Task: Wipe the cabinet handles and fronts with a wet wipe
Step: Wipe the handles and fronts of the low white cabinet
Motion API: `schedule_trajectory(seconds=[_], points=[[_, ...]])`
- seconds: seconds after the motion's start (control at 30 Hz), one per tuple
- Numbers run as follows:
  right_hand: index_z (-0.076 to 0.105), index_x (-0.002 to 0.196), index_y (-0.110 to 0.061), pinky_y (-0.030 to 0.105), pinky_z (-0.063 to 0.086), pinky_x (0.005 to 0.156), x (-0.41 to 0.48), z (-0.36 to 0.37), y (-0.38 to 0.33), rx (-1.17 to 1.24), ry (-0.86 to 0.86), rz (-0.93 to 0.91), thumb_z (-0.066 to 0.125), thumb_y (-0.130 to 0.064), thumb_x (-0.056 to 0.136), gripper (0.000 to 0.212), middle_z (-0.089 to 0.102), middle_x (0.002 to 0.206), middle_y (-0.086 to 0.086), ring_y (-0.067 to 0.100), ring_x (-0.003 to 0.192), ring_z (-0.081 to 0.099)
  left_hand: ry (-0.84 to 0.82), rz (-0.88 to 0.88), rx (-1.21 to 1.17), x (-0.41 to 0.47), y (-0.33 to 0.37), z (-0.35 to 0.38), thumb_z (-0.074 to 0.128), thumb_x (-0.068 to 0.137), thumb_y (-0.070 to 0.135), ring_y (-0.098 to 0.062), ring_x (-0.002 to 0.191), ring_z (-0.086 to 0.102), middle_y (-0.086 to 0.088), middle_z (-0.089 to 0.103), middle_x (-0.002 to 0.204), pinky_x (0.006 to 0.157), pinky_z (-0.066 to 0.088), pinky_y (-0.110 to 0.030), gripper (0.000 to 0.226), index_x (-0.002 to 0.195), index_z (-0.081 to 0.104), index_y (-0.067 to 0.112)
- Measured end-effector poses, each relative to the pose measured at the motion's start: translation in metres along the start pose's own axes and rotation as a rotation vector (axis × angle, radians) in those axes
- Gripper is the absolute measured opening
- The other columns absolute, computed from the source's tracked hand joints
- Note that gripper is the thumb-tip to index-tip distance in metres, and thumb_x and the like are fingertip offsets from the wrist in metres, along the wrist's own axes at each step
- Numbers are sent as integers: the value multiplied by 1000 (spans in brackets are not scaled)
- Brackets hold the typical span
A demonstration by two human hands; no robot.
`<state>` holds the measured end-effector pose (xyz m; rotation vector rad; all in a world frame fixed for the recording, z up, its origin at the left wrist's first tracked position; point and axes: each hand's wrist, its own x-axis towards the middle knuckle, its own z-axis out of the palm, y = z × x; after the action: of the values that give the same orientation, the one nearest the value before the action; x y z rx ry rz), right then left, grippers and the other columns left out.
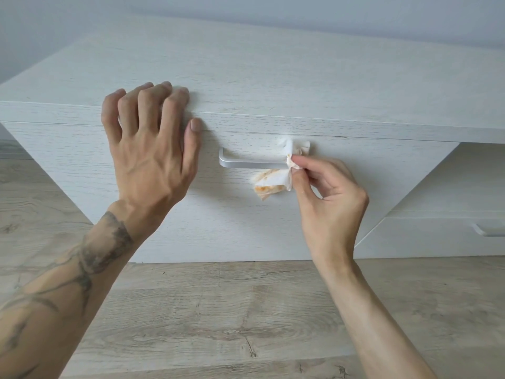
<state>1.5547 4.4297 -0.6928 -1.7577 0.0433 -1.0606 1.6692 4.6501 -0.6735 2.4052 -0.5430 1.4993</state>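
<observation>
A: Nearest the lens: left forearm (54, 283), tattooed, entering from the lower left; right forearm (369, 310), bare, from the lower right.

B: Anything across the work?

A: Little; the left hand (147, 149) sits well left of the pinch and covers a stretch of the cabinet's top edge, not the handle (246, 163); that silver bar runs leftward from the pinch; its right end is hidden under the wet wipe (273, 184).

B: The wipe itself?

A: White, crumpled, orange-brown stains; wrapped round the handle's right end; one tuft just above the pinch, a folded flap hanging just below and left of it; whether it touches the drawer front (164, 228) I cannot tell.

B: Hands?

A: Right hand (328, 198) pinches the wipe between thumb and forefinger; other fingers curled loosely beneath; wrist low. Left hand holds nothing; fingers bent, tips on the cabinet top (273, 77); thumb laid against its front edge.

B: Surroundings?

A: Pale wood-grain cabinet; well right of and below the pinch, a lower drawer front (423, 236) with a second handle (489, 231), cut by the frame edge; grey-brown plank floor (218, 310) beneath; plain pale wall (273, 9) behind the top.
</observation>
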Motion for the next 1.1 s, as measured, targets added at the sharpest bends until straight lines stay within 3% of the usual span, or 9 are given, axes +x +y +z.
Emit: schedule_trajectory(seconds=[0.27,0.57,0.73,0.93,1.1], points=[[81,104,-12,25,59,87,6,5,-5,3,0,41,72,6,92,23,71,102,-3,16,94,75,3,-3,-1,0,-1,0,36,116,37,-35,130,48,-13,57,139,122,22,-48,42,140,56,11],[79,115,-16,30,60,93,14,-14,-11,38,-162,19,81,-1,90,29,72,115,1,18,99,76,4,3,2,0,0,0,37,116,37,-36,130,49,-13,57,139,121,23,-48,42,140,57,11],[81,112,-9,27,57,96,22,-18,-4,-147,-194,-139,82,-6,91,21,76,109,1,10,104,73,4,4,3,0,-1,0,37,116,37,-36,131,49,-14,57,139,121,22,-48,41,140,57,11],[83,104,-7,28,54,88,22,-6,-8,-311,-203,-453,81,-6,93,12,75,97,5,23,95,67,2,-4,-1,0,0,0,38,116,37,-36,131,49,-14,58,139,121,23,-49,41,139,58,11],[84,99,-12,36,48,81,19,28,-26,-377,-251,-483,82,-14,91,7,72,88,0,23,87,64,-13,-12,14,1,1,-2,38,115,36,-35,131,50,-14,59,140,121,25,-50,42,139,60,10]])
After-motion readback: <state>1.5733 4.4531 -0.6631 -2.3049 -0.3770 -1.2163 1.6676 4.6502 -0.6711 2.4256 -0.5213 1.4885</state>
